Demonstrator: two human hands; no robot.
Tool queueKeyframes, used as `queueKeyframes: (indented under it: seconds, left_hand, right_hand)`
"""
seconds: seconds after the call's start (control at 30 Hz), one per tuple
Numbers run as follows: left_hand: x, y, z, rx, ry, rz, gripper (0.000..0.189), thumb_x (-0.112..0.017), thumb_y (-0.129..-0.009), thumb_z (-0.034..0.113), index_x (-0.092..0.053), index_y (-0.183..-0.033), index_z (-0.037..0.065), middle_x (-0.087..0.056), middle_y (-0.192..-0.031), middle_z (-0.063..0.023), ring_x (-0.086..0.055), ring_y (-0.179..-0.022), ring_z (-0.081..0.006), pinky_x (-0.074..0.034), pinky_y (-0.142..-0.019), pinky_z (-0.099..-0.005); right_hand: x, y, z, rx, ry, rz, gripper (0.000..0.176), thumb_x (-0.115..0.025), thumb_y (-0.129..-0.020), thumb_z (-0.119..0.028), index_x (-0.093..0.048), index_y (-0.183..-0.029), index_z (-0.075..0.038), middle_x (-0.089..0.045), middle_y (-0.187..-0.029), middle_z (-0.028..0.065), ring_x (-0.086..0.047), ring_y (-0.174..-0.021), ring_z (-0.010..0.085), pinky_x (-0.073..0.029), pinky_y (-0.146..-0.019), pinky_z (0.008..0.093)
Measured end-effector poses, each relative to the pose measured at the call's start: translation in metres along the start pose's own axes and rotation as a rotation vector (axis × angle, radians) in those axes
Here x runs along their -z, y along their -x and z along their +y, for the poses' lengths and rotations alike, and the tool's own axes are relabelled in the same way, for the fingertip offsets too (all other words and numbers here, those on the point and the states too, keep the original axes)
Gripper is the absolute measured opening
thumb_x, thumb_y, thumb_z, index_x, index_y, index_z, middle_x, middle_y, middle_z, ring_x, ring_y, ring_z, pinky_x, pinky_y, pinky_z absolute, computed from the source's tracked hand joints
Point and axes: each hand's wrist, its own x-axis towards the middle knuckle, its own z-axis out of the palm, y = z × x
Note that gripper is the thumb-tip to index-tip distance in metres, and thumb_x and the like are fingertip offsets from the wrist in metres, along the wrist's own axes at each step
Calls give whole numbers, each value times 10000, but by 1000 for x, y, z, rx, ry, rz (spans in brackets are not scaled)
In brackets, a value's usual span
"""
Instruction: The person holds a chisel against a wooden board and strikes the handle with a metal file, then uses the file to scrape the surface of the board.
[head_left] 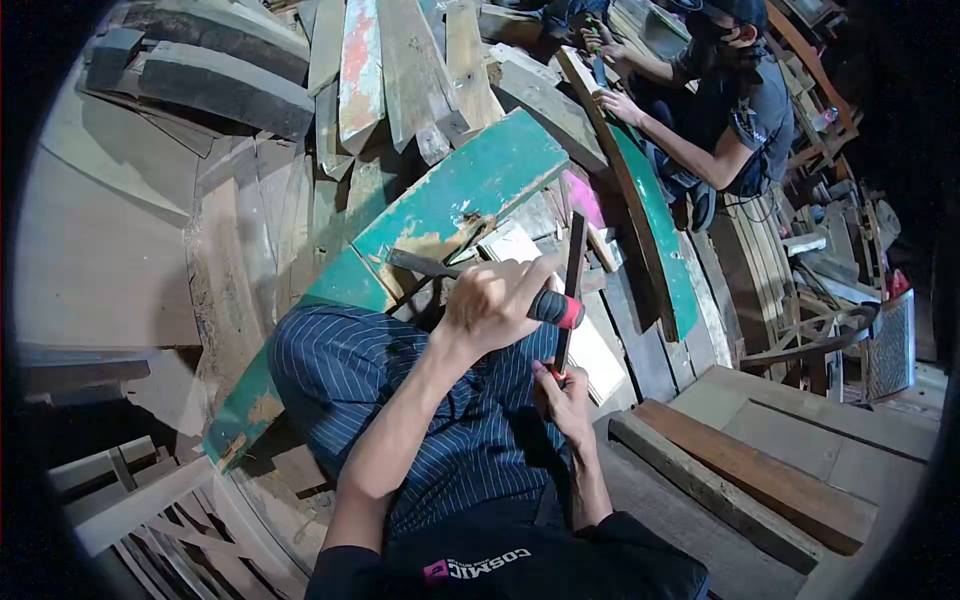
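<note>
My left hand [488, 303] is closed around a chisel with a black and red handle [558, 309]. Its flat dark blade [425, 264] points left, over the worn edge of a green-painted board [470, 185] that lies by my knees. Lower and to the right, my right hand [566, 402] grips the lower end of a long, narrow dark bar [575, 270], with a bit of orange-red showing at the fingers. The bar stands up steeply and passes behind the chisel handle in this view. Chipped, bare wood shows along the green board.
Opposite me a person [740, 110] in dark clothes handles another green board [650, 220]. Stacked planks [405, 70] lie ahead, curved timbers [225, 90] at the far left. A pale board [595, 360] is beside my right hand; brown beams [750, 470] lie to my right.
</note>
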Motion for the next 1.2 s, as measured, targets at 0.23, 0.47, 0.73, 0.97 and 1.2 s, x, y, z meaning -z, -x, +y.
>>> queueKeyframes:
  seconds: [0.23,0.47,0.73,0.97,1.2]
  left_hand:
    - [-5,7,-3,-105,1,33,800,-736,-689,230,-459,-1432,127,-468,-509,4,-520,-438,-128,-431,-415,-311]
    - [-7,11,0,-89,-82,-112,795,-647,-655,73,-484,-1422,201,-468,-543,12,-525,-470,-114,-448,-408,-288]
    - [-8,11,0,-85,-98,-195,784,-618,-680,39,-465,-1434,192,-514,-570,-19,-565,-493,-135,-479,-429,-281]
    - [-12,11,0,-62,-26,-114,744,-631,-715,82,-462,-1435,161,-473,-503,-14,-535,-447,-138,-476,-435,-297]
    - [-11,16,-3,-50,-70,-197,807,-738,-653,185,-483,-1410,68,-524,-578,-21,-526,-486,-168,-447,-484,-330]
  right_hand:
    - [-3,5,-14,-166,-432,-194,303,-584,-959,-136,-478,-683,-69,-437,-514,-12,-408,-416,74,-331,-393,261]
    - [3,4,-16,-217,-581,-348,316,-533,-966,-108,-414,-674,-79,-398,-465,19,-382,-356,109,-343,-352,271]
    - [3,5,-11,-213,-586,-354,326,-540,-958,-82,-426,-653,-71,-402,-470,27,-380,-361,107,-324,-351,272]
    - [3,5,-12,-236,-564,-362,330,-520,-964,-60,-431,-647,-59,-418,-472,37,-388,-365,112,-329,-352,273]
    - [1,6,-17,-239,-541,-367,350,-511,-977,-91,-431,-639,-46,-395,-470,28,-374,-367,111,-325,-358,272]
